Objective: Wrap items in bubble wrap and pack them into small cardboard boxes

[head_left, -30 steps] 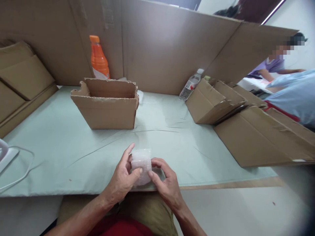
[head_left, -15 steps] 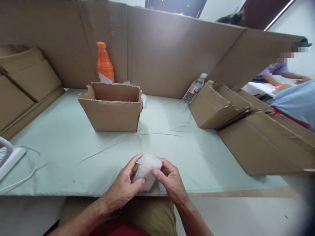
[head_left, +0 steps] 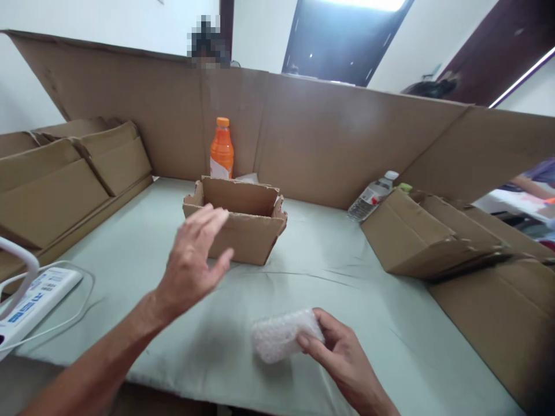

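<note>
Head view, seated worker at a counter [head_left: 143, 260] covered in pale green cloth. The landmark is the open, torn-rimmed brown cardboard box [head_left: 237, 222] standing at mid-counter.

The right hand [head_left: 344, 358] is closed around a small white bubble-wrap bundle [head_left: 284, 336], thumb on its upper right end and fingers beneath; the bundle lies on the cloth, or just over it, on the near side of the box and slightly right of it. Its long axis runs roughly left to right, parallel to the box's front wall, the free end pointing left.

The left hand [head_left: 195, 257] is raised and empty, its grip open with fingers spread, hovering just in front of the box's left front corner. It overlaps the box wall in the view; whether it touches the cardboard cannot be told. The left hand is nearer the box, the right nearer the bundle; the bundle lies down and to the right of the open left grip, well apart from it.

Behind the box stands an orange plastic drink bottle [head_left: 221, 149]. To the right of the box lies a clear water bottle [head_left: 373, 196] beside folded flat cartons [head_left: 416, 240]. Far to the left rests a white power strip [head_left: 30, 300].
</note>
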`<action>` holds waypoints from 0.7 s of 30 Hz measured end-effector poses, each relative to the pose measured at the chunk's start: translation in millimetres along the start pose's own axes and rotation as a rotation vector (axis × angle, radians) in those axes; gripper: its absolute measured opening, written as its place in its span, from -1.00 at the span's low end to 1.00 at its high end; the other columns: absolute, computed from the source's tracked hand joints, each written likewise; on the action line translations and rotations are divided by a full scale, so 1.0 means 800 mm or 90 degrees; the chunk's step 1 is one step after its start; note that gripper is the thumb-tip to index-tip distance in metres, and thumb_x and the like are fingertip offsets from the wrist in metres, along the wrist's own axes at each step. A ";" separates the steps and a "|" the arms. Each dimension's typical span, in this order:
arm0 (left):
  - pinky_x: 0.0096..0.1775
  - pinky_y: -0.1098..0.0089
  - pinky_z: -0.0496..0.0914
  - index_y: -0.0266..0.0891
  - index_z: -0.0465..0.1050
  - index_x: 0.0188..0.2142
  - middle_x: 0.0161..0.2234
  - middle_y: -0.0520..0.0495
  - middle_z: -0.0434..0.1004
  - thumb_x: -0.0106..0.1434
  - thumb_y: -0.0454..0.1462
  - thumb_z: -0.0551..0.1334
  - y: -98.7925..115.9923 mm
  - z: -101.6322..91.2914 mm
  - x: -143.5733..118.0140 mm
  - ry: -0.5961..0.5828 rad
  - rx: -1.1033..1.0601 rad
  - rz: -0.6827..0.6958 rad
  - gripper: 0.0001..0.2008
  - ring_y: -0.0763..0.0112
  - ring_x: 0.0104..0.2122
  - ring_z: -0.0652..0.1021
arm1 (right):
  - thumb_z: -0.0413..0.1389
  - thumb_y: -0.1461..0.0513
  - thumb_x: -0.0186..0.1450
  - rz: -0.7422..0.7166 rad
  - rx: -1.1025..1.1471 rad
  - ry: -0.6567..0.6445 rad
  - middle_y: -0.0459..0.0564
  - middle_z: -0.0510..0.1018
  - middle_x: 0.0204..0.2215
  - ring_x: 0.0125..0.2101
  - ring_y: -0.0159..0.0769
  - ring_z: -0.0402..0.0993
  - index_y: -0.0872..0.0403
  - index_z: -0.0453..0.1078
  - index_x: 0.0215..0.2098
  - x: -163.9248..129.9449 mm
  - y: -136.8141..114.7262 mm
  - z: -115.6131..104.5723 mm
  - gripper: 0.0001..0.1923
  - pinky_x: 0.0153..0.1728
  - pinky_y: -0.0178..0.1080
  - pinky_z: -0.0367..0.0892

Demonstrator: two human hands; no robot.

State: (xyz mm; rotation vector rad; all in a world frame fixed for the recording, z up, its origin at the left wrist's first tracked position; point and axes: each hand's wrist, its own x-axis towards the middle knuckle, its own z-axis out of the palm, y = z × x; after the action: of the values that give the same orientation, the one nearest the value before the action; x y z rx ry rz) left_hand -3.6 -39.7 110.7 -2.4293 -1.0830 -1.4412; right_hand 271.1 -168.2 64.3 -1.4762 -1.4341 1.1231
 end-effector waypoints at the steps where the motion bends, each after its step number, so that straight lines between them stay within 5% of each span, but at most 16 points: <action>1: 0.24 -0.08 0.26 -0.26 0.19 0.30 0.19 -0.34 0.41 0.27 -0.38 0.24 -0.015 0.000 0.013 0.031 0.055 0.013 -0.39 -0.04 0.29 0.33 | 0.21 -0.05 0.28 -0.004 -0.017 0.009 -0.08 0.42 -0.46 -0.43 -0.32 0.35 0.09 0.43 -0.36 0.003 -0.004 -0.006 -0.64 -0.41 -0.34 0.31; 5: 0.21 -0.11 0.27 -0.29 0.33 0.17 -0.09 -0.22 0.60 0.23 -0.49 0.19 -0.046 0.012 0.011 0.072 0.140 0.030 -0.51 0.09 0.01 0.57 | 0.25 -0.03 0.26 -0.025 -0.067 0.069 -0.05 0.54 -0.45 -0.44 -0.28 0.46 0.06 0.50 -0.31 0.013 -0.019 -0.038 -0.68 -0.43 -0.36 0.40; 11: 0.22 -0.16 0.21 -0.29 0.45 -0.09 -0.25 -0.13 0.61 0.19 -0.54 0.24 -0.041 0.034 -0.042 0.169 0.087 0.016 -0.68 0.27 -0.21 0.60 | 0.36 -0.01 0.16 -0.153 -0.086 0.264 0.00 0.67 -0.38 -0.43 -0.19 0.61 0.02 0.57 -0.20 0.039 -0.053 -0.078 -0.65 -0.43 -0.33 0.52; 16: 0.22 -0.14 0.21 -0.26 0.44 -0.05 -0.24 -0.11 0.62 0.21 -0.55 0.22 -0.048 0.035 -0.045 0.160 0.053 0.016 -0.66 0.28 -0.18 0.60 | 0.31 -0.07 0.21 -0.298 -0.248 0.408 -0.07 0.63 -0.40 -0.47 -0.26 0.52 -0.07 0.56 -0.17 0.090 -0.132 -0.052 -0.66 -0.48 -0.30 0.44; 21: 0.22 -0.08 0.22 -0.22 0.43 -0.05 -0.24 -0.08 0.62 0.24 -0.54 0.21 -0.048 0.032 -0.048 0.159 0.028 0.002 -0.66 0.29 -0.17 0.60 | 0.12 0.03 0.37 -0.425 -0.635 0.265 -0.04 0.61 -0.39 -0.45 -0.28 0.47 0.01 0.49 -0.24 0.180 -0.202 -0.002 -0.75 -0.36 -0.25 0.35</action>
State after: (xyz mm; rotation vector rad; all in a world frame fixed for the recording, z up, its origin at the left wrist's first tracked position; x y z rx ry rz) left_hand -20.3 -20.0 56.7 -2.1478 -1.0415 -1.6458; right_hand 218.8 -14.3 207.2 -1.4896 -2.0412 -0.3762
